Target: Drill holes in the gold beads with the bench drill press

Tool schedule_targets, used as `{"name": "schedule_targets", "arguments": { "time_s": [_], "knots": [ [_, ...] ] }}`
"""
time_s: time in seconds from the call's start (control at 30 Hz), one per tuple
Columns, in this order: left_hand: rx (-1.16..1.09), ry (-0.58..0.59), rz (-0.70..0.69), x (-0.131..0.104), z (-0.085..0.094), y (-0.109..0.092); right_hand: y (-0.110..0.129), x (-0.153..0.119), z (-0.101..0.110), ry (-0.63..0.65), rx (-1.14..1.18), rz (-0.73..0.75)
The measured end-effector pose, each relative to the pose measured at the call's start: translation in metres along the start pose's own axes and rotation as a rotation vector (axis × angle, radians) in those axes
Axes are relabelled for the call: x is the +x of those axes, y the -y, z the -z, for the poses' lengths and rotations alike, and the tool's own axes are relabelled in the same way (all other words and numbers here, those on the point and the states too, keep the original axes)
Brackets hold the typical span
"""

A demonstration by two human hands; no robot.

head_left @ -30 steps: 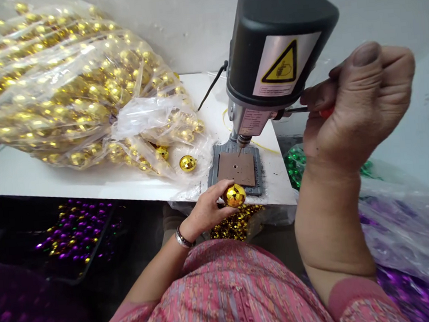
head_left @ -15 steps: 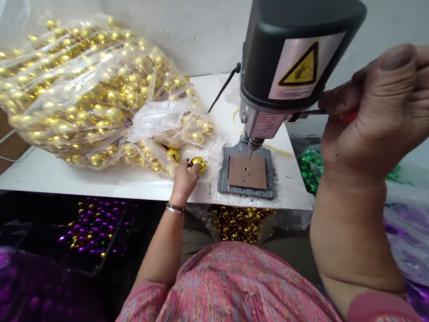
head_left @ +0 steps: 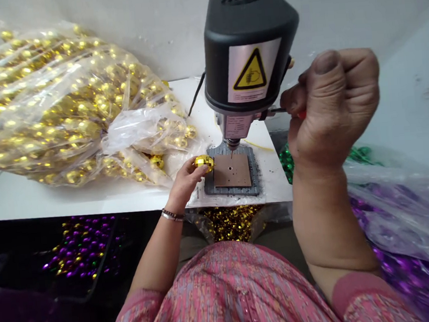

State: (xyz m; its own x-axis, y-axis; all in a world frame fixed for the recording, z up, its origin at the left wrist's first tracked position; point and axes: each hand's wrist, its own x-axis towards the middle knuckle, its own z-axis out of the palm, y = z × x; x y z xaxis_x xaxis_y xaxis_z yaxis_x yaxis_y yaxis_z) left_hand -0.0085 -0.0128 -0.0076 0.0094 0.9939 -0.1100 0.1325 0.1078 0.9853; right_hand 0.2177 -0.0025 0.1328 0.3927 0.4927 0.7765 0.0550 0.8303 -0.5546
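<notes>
My left hand point(head_left: 186, 180) pinches a shiny gold faceted ball point(head_left: 204, 163) at the left edge of the drill press base point(head_left: 254, 177). A brown square plate point(head_left: 233, 177) with a small hole lies on that base. Above the plate is the thin bit of a black drill press point(head_left: 250, 32) bearing a yellow warning label. My right hand point(head_left: 333, 105) is closed round the press's lever, whose red part shows between the fingers. The bit's tip is apart from the ball.
A big clear bag of gold balls point(head_left: 63, 109) covers the left of the white table point(head_left: 52, 200). Gold pieces point(head_left: 235, 222) lie in plastic below the table's front edge. Purple balls point(head_left: 82, 245) are at lower left, green ones point(head_left: 286, 162) and purple bags point(head_left: 404, 224) at right.
My left hand has lifted the gold ball from beside the bag and carried it right to the base. The view has turned, so the press appears further left. My right hand stays on the lever.
</notes>
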Motion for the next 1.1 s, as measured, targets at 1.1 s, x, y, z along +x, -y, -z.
{"name": "schedule_targets", "arguments": {
  "time_s": [1.1],
  "knots": [
    [0.534,0.187,-0.227,0.026,-0.058,0.0,0.005,-0.011,0.01,0.098,-0.083,0.0]
  ]
}}
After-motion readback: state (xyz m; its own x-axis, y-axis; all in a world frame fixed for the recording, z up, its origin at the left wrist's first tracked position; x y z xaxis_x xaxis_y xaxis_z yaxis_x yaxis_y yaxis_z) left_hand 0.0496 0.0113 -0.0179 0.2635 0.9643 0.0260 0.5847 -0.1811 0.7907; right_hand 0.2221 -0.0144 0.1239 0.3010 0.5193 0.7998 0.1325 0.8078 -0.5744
